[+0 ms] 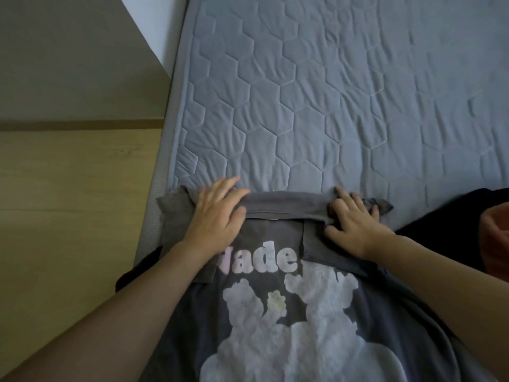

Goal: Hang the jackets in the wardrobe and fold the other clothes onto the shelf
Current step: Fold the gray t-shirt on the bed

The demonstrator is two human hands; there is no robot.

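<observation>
A dark grey T-shirt (275, 232) with a white bear print and pale lettering lies on the blue quilted mattress (316, 106), its far end turned over into a band and both sides folded inward. My left hand (217, 216) lies flat on the left part of that band, fingers straight. My right hand (354, 224) rests on the band's right end, and its fingertips dig into bunched cloth there. Both forearms reach in from the bottom of the view.
A black garment (446, 213) and something orange (495, 238) lie at the right edge of the bed. To the left runs the mattress edge (162, 175), then wooden floor (68, 202) and a beige wall (68, 56).
</observation>
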